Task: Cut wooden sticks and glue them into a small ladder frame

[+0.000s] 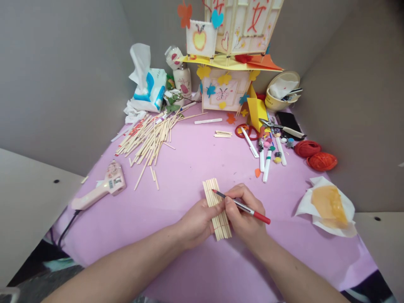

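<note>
A flat row of pale wooden sticks (pixel 221 221) lies side by side in my left hand (pixel 197 223), the thumb across the front and the other fingers mostly hidden behind. A thin red line crosses the sticks near their lower end. Pinched in my right hand (pixel 248 214) is a red pen (pixel 249 209) with a grey barrel and a red end. Its tip points left and meets the sticks near their upper end, or hovers just over them; I cannot tell which.
Loose sticks (pixel 154 136) are heaped at the left, behind a pink glue gun (pixel 104 187). A decorated paper-and-stick lantern (pixel 225 90) stands at the back. Markers (pixel 267 166), pliers (pixel 284 128) and red yarn (pixel 322 161) lie at the right. Stained tissue (pixel 331 206) sits nearer.
</note>
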{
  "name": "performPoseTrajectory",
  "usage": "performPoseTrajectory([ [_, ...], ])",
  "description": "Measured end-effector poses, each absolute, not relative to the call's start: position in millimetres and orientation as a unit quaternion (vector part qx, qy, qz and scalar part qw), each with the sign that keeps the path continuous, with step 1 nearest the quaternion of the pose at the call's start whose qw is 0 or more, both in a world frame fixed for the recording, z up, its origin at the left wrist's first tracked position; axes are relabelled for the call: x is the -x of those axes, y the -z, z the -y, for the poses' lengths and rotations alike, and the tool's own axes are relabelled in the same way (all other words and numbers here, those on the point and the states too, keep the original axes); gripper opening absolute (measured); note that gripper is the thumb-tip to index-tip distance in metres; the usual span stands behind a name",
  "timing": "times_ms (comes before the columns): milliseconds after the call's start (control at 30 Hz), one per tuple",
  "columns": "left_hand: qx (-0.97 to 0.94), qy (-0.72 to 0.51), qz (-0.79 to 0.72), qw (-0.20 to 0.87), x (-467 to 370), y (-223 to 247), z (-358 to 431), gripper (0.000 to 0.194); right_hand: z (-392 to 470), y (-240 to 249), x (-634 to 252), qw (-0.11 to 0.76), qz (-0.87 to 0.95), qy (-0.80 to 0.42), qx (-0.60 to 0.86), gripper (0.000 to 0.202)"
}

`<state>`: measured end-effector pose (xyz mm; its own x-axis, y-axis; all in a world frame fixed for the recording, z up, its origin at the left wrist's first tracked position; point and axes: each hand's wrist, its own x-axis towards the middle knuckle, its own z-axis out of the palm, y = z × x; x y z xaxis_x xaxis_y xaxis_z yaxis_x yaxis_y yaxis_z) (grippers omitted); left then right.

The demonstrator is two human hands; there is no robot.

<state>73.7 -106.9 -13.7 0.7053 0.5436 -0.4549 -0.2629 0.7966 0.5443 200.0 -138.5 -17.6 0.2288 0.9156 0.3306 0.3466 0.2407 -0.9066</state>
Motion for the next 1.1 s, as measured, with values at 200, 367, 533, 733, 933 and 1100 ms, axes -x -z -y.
performPoseTrajectory([
  [200, -0.222, -0.225, -0.315, 0.895, -73.3, 13.9, 107.8, 0.027, 138.3, 17.4, -200.5, 0.547, 0.565, -0.262, 0.559, 0.008],
  [367, -0.225, -0.227, -0.314, 0.894, -73.3, 14.6, 107.2, 0.030, 138.2, 19.1, -201.0, 0.548, 0.578, -0.252, 0.550, 0.006],
  [533, -0.217, -0.222, -0.324, 0.894, -73.2, 11.9, 106.9, 0.033, 138.6, 18.4, -200.9, 0.549, 0.566, -0.260, 0.557, 0.007],
  [733, -0.222, -0.221, -0.314, 0.896, -73.1, 13.4, 107.5, 0.037, 138.5, 17.9, -200.3, 0.548, 0.572, -0.256, 0.554, 0.007],
  [933, -0.219, -0.223, -0.329, 0.891, -73.8, 14.5, 107.7, 0.036, 139.2, 17.9, -200.7, 0.557, 0.565, -0.254, 0.553, 0.008],
  [1100, -0.218, -0.267, -0.330, 0.879, -77.7, 17.3, 113.5, 0.030, 141.9, 15.2, -203.0, 0.585, 0.575, -0.212, 0.532, 0.016],
])
